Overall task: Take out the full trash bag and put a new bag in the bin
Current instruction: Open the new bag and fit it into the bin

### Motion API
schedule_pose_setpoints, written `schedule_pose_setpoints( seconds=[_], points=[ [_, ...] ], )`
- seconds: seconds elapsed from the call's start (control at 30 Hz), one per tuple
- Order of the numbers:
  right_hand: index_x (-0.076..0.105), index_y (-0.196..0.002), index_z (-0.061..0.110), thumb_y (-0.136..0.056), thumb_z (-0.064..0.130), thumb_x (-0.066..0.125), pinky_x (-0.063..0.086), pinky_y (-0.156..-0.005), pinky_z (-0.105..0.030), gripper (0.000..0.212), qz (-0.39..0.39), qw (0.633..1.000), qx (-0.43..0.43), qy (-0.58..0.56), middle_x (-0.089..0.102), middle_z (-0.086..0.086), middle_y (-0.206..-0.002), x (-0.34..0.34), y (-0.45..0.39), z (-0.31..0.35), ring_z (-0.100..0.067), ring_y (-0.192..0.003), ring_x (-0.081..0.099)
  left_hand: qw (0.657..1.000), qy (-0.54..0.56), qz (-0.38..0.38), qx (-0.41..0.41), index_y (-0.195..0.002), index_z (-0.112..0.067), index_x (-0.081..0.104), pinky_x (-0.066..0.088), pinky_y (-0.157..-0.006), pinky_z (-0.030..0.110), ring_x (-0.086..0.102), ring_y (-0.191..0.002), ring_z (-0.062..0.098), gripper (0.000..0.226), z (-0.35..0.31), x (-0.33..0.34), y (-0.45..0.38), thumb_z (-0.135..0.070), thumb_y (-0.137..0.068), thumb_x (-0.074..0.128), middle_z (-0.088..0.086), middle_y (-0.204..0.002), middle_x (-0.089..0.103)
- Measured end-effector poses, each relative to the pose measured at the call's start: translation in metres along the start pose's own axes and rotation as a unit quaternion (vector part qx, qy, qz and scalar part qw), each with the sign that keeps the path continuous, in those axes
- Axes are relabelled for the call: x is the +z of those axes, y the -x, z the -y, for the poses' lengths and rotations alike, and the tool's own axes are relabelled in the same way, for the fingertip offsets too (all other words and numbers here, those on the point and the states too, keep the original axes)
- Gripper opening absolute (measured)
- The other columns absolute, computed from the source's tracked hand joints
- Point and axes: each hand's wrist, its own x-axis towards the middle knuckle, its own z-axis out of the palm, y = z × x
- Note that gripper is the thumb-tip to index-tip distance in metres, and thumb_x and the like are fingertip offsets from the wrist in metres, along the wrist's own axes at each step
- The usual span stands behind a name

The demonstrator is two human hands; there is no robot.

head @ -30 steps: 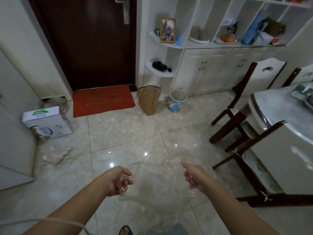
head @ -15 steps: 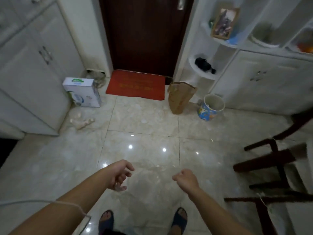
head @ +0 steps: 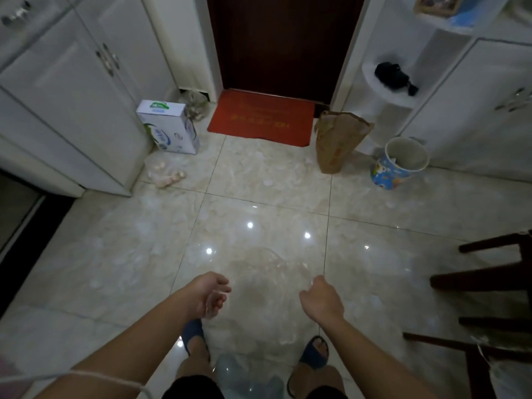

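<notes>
A thin clear plastic bag [head: 270,272], barely visible against the shiny tiles, is stretched in the air between my hands. My left hand [head: 208,295] has loosely curled fingers at the bag's left edge. My right hand [head: 322,300] is a closed fist gripping the right edge. The small blue patterned bin [head: 398,165] with a white inside stands tilted on the floor at the far right, well ahead of my hands, next to an upright brown paper bag [head: 336,142]. A lumpy filled clear bag [head: 194,103] sits in the corner left of the door.
A red doormat [head: 260,118] lies before the dark door. A white milk carton box [head: 169,129] and a small bag of pale items [head: 165,174] lie by the left cabinets. Dark wooden chair legs [head: 489,277] stand at right. A clear plastic container [head: 247,378] is between my slippered feet.
The view has swung left and down and come closer to the door and bin. Both hands stay in front of me, and the clear bag billows between them.
</notes>
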Motion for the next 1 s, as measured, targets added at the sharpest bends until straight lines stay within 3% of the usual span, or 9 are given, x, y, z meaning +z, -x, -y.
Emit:
schedule_pose_setpoints(
  seconds=[0.1, 0.27, 0.37, 0.43, 0.63, 0.77, 0.87, 1.0],
  points=[
    [0.055, -0.116, 0.010, -0.095, 0.026, 0.045, 0.048, -0.075, -0.027, 0.028, 0.002, 1.000, 0.020, -0.013, 0.062, -0.007, -0.115, 0.030, -0.032, -0.009, -0.021, -0.093, 0.060, 0.999, -0.036, -0.001, -0.009, -0.101, 0.000, 0.063, 0.033, -0.052, 0.025, 0.044, -0.053, 0.017, 0.031, -0.005, -0.004, -0.047, -0.025, -0.097, 0.046, 0.006, -0.063, 0.049],
    [0.061, -0.097, 0.008, -0.096, 0.022, 0.045, 0.045, -0.067, -0.027, 0.021, -0.011, 0.998, 0.048, -0.044, 0.063, -0.007, -0.096, 0.085, -0.087, -0.031, -0.022, -0.083, 0.060, 0.995, -0.086, -0.042, -0.009, -0.090, -0.002, 0.065, 0.027, -0.046, 0.023, 0.039, -0.049, 0.015, 0.033, -0.005, -0.008, -0.123, -0.027, -0.097, 0.045, 0.005, -0.059, 0.045],
    [0.051, -0.064, 0.010, -0.092, 0.016, 0.047, 0.036, -0.052, -0.025, 0.029, -0.023, 0.997, 0.053, -0.051, 0.053, -0.004, -0.066, 0.116, -0.117, -0.041, -0.019, -0.058, 0.052, 0.993, -0.103, -0.054, 0.003, -0.080, -0.003, 0.064, 0.023, -0.042, 0.021, 0.032, -0.043, 0.013, 0.034, -0.001, -0.012, -0.158, -0.026, -0.097, 0.045, 0.002, -0.053, 0.042],
    [0.044, -0.055, 0.012, -0.090, 0.014, 0.048, 0.032, -0.048, -0.025, 0.035, -0.028, 0.997, 0.051, -0.045, 0.046, -0.003, -0.056, 0.135, -0.135, -0.047, -0.018, -0.049, 0.045, 0.993, -0.108, -0.047, 0.001, -0.077, -0.004, 0.064, 0.022, -0.039, 0.019, 0.029, -0.038, 0.011, 0.035, 0.004, -0.015, -0.181, -0.027, -0.096, 0.045, 0.000, -0.048, 0.041],
    [0.045, -0.060, 0.014, -0.090, 0.017, 0.049, 0.030, -0.048, -0.024, 0.030, -0.033, 0.999, 0.025, -0.029, 0.047, -0.001, -0.061, 0.184, -0.182, -0.061, -0.015, -0.052, 0.045, 0.995, -0.095, -0.001, -0.007, -0.077, -0.006, 0.062, 0.023, -0.036, 0.017, 0.030, -0.034, 0.010, 0.033, 0.023, -0.018, -0.249, -0.029, -0.095, 0.048, -0.001, -0.043, 0.041],
    [0.048, -0.065, 0.014, -0.087, 0.024, 0.052, 0.034, -0.052, -0.026, 0.025, -0.039, 0.999, -0.008, -0.031, 0.051, -0.001, -0.065, 0.206, -0.212, -0.073, -0.016, -0.057, 0.049, 0.989, -0.146, 0.034, 0.016, -0.083, -0.008, 0.062, 0.021, -0.039, 0.019, 0.027, -0.037, 0.010, 0.027, 0.028, -0.010, -0.289, -0.034, -0.089, 0.057, -0.002, -0.047, 0.039],
    [0.051, -0.064, 0.015, -0.085, 0.027, 0.055, 0.037, -0.053, -0.027, 0.024, -0.045, 0.998, -0.025, -0.029, 0.056, -0.002, -0.067, 0.216, -0.230, -0.081, -0.019, -0.061, 0.054, 0.978, -0.194, 0.037, 0.064, -0.095, -0.004, 0.064, 0.021, -0.043, 0.021, 0.026, -0.040, 0.011, 0.031, 0.033, -0.005, -0.311, -0.034, -0.087, 0.061, -0.002, -0.048, 0.038],
    [0.051, -0.063, 0.016, -0.085, 0.029, 0.060, 0.038, -0.056, -0.028, 0.027, -0.068, 0.994, -0.051, -0.071, 0.055, 0.000, -0.064, 0.228, -0.242, -0.086, -0.017, -0.060, 0.054, 0.955, -0.254, 0.035, 0.145, -0.101, 0.000, 0.068, 0.028, -0.044, 0.022, 0.041, -0.038, 0.015, 0.031, 0.039, -0.005, -0.326, -0.028, -0.091, 0.061, 0.005, -0.049, 0.051]
  ],
)
